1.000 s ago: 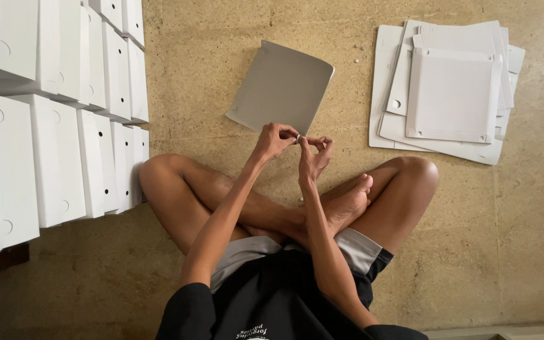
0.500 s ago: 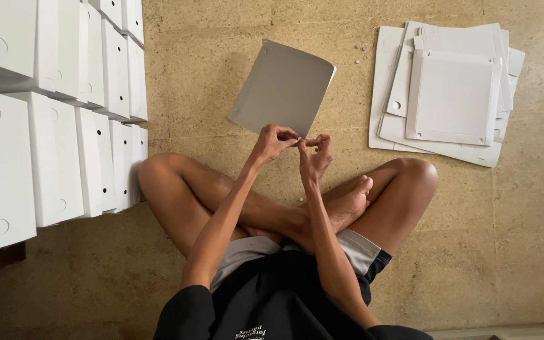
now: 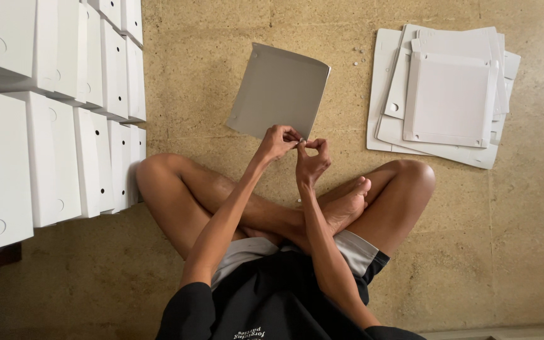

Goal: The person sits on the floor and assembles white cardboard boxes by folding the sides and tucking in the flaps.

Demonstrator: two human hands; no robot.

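Two hands meet above the crossed legs, left hand (image 3: 276, 142) and right hand (image 3: 313, 158), fingertips pinched together on a tiny piece too small to identify. Each grip is clenched on it. It looks light and easy to drop, best held by the fingertips. Just beyond lies a thin grey card sheet (image 3: 278, 90); flat white blanks (image 3: 442, 94) sit farther right, folded white boxes (image 3: 51, 113) left.

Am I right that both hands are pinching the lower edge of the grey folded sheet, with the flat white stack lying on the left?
Not quite. In the head view the flat white stack lies on the right. Both the left hand and the right hand do pinch the lower edge of the grey folded sheet.
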